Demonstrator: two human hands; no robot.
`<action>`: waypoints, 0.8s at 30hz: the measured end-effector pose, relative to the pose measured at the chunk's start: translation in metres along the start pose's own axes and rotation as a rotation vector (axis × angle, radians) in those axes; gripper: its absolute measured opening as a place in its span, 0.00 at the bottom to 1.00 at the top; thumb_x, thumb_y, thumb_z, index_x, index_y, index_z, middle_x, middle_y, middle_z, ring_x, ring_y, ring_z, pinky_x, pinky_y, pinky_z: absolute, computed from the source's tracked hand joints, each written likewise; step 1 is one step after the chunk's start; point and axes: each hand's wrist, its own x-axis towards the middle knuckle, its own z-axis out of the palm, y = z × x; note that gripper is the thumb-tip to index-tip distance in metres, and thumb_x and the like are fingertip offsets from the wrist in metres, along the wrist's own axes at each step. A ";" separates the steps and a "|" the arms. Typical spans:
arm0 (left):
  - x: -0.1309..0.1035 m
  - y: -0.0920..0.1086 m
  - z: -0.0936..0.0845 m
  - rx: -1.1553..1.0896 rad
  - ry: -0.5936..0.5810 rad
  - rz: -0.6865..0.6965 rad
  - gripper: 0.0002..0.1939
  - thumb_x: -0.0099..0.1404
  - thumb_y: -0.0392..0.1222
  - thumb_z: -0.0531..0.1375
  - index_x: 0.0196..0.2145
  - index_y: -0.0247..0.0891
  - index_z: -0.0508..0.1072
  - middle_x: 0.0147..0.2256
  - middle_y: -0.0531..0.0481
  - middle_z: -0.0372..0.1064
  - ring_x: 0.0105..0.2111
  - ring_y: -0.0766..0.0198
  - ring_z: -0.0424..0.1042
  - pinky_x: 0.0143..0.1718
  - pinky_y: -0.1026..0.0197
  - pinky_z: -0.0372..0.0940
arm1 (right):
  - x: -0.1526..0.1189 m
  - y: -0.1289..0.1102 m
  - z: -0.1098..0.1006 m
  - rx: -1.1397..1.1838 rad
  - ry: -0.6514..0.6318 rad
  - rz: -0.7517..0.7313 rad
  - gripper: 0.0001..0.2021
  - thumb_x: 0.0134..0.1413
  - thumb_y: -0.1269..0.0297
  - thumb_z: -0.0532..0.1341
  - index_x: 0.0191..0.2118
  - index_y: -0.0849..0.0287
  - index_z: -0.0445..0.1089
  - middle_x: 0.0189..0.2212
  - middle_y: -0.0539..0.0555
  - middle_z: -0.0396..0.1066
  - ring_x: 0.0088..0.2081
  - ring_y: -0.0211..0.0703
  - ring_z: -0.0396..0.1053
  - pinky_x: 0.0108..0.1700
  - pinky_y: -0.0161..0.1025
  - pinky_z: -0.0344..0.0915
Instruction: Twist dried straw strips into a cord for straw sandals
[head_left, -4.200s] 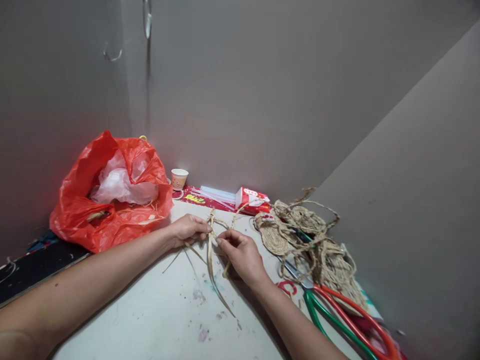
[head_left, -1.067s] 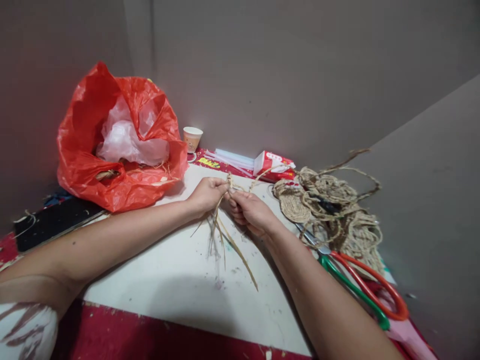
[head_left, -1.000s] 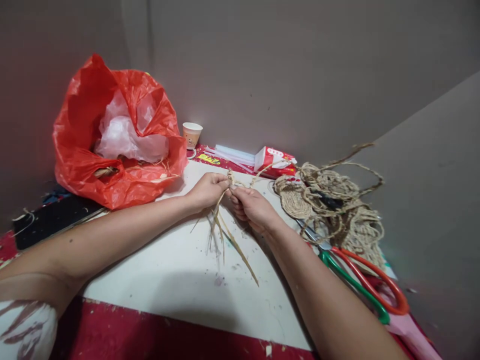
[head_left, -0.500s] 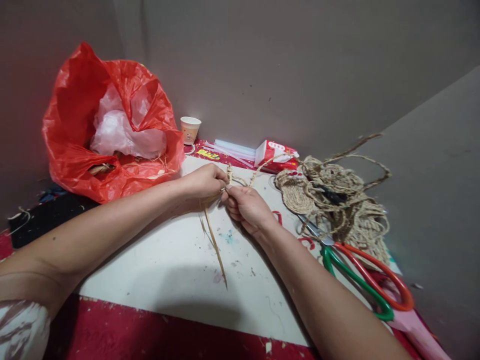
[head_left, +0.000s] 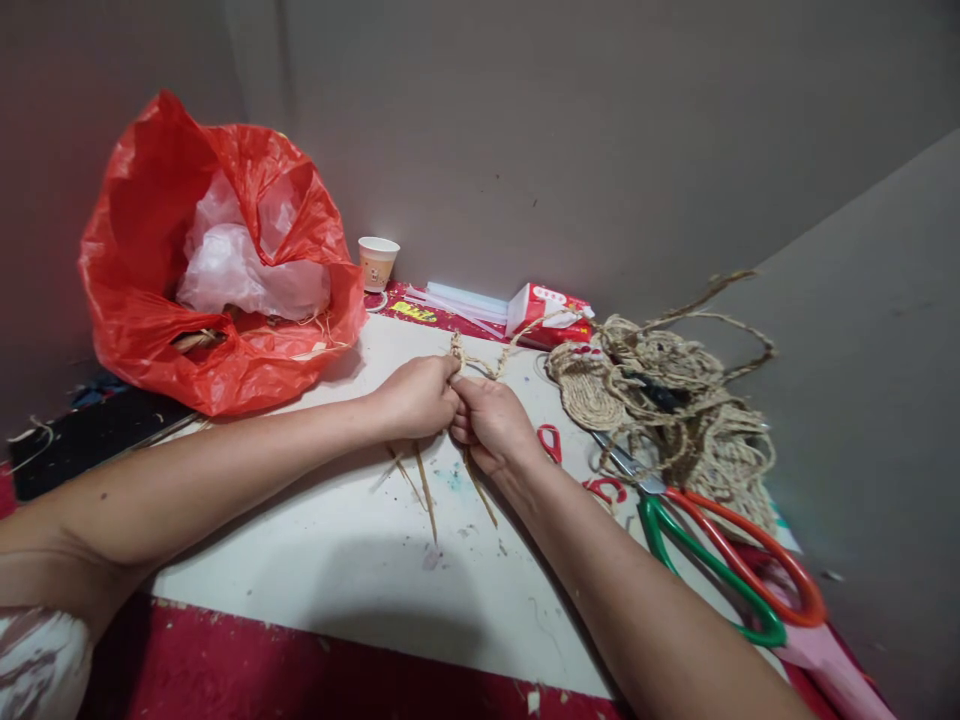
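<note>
My left hand and my right hand meet over the white board, fingertips pinched close together. Between them they grip strands of dry plant fibre; the exact point of grip is hidden by the fingers. Loose fibre ends hang below my left hand, and another strand pokes out under my right. From behind the fingers a braided straw cord runs back and right, toward a heap of coiled braid.
Large scissors with red and green handles lie at right, small red-handled scissors beside my right wrist. A red plastic bag stands at left. Behind are a paper cup, pale straws, a tissue pack and a grey wall.
My left hand has moved slightly down and right, against the right hand. Hanging fibre ends have shifted, and a strand now shows beneath my right hand.
</note>
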 end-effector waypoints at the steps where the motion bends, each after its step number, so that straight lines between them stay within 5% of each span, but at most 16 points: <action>1: 0.000 0.000 0.000 0.031 -0.012 0.025 0.13 0.52 0.28 0.53 0.36 0.32 0.69 0.19 0.52 0.68 0.19 0.67 0.66 0.21 0.69 0.55 | 0.000 0.001 0.000 -0.004 0.007 -0.011 0.18 0.48 0.64 0.59 0.16 0.58 0.51 0.08 0.39 0.46 0.10 0.25 0.40 0.11 0.26 0.38; 7: 0.003 0.006 -0.016 0.047 -0.185 -0.020 0.14 0.53 0.33 0.55 0.39 0.31 0.70 0.19 0.54 0.66 0.17 0.68 0.64 0.18 0.68 0.54 | 0.001 -0.004 -0.003 -0.012 -0.019 -0.012 0.14 0.47 0.65 0.60 0.17 0.59 0.57 0.08 0.40 0.48 0.10 0.25 0.41 0.11 0.25 0.40; 13: 0.020 -0.003 -0.024 -0.146 0.189 0.000 0.08 0.56 0.33 0.55 0.34 0.32 0.72 0.26 0.50 0.70 0.25 0.70 0.66 0.27 0.69 0.58 | 0.002 -0.016 -0.013 -0.026 -0.116 0.059 0.10 0.43 0.62 0.63 0.22 0.60 0.62 0.10 0.38 0.44 0.12 0.26 0.40 0.12 0.25 0.40; 18: 0.020 -0.011 -0.010 -0.494 -0.190 -0.158 0.11 0.61 0.36 0.49 0.24 0.34 0.66 0.16 0.54 0.61 0.14 0.73 0.55 0.17 0.68 0.50 | 0.004 -0.019 -0.018 -0.084 -0.212 0.106 0.11 0.41 0.61 0.63 0.20 0.60 0.62 0.09 0.41 0.49 0.12 0.26 0.42 0.12 0.26 0.38; 24: 0.019 -0.013 -0.011 -0.374 -0.123 -0.044 0.12 0.58 0.35 0.52 0.18 0.34 0.65 0.14 0.57 0.53 0.15 0.74 0.48 0.17 0.67 0.43 | 0.006 -0.023 -0.027 -0.194 -0.294 0.121 0.12 0.41 0.59 0.63 0.21 0.60 0.63 0.09 0.40 0.48 0.12 0.28 0.42 0.13 0.28 0.38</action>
